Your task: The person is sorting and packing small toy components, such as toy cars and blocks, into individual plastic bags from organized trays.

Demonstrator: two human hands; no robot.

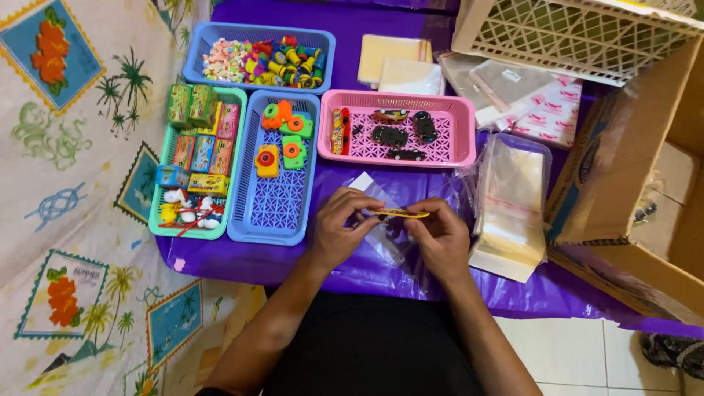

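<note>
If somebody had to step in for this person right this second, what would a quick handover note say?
Left hand: grips one end of a small yellow toy and touches a clear plastic bag lying under it.
Right hand: pinches the toy's other end.
Nearby: pink basket with toy cars, blue basket with orange and green toys, green basket with small boxes, stack of clear bags to the right.
Done: toy picked up, one bag pulled out.
Left: toy is not yet inside the bag.

Probably home: tiled floor (587, 352), bedsheet (81, 183).
</note>
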